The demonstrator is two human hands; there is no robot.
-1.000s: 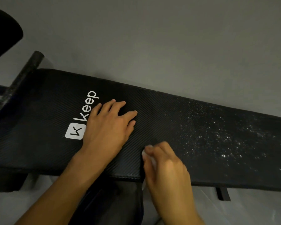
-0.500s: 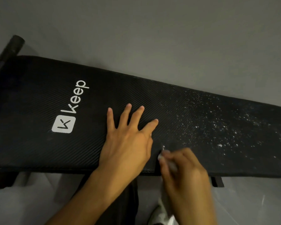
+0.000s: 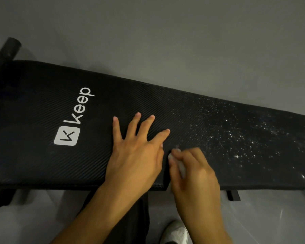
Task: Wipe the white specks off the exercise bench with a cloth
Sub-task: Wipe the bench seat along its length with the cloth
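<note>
Black bench [image 3: 42,155] spans frame, white logo [image 3: 67,135] left, white specks [image 3: 245,136] right half. White shoe [image 3: 175,232] on grey floor [image 3: 165,41], bottom centre. Left hand [image 3: 136,155] flat, fingers spread on the bench. Right hand [image 3: 194,171] grips a white cloth [image 3: 180,167], centre.

White lettering reading "Keep" [image 3: 82,105] stands on the black, ribbed-textured padded exercise bench [image 3: 42,103], beside a white rounded-square logo [image 3: 67,135] bearing a K-like mark.
</note>
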